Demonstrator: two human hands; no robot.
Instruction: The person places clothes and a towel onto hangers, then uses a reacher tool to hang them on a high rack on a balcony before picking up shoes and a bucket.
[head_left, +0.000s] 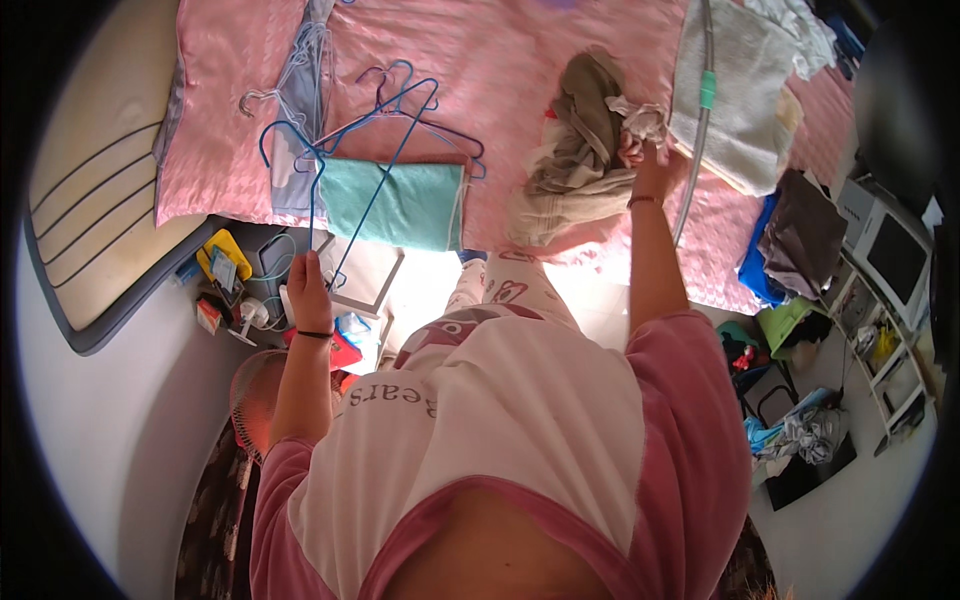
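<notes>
Left hand (308, 290) gripping blue hanger (312, 212), right hand (652, 174) at clothes (588, 120) — grip unclear, green bin (778, 324) — dark contents (814, 327)

Far: pink bedspread (225, 130). Far right: white towel (745, 90), gray tube (692, 165) crossing its left side in view. Right: white appliance (860, 212) by rack (888, 362), green container (785, 325). Near left: orange fan (252, 405).

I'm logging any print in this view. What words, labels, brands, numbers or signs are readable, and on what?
Shirt: dark lettering, upside down in view; wording withheld.
Yellow item and its neighbours, left: any print too small to read.
Blue hanger in the left hand, teal cloth: none visible.
</notes>
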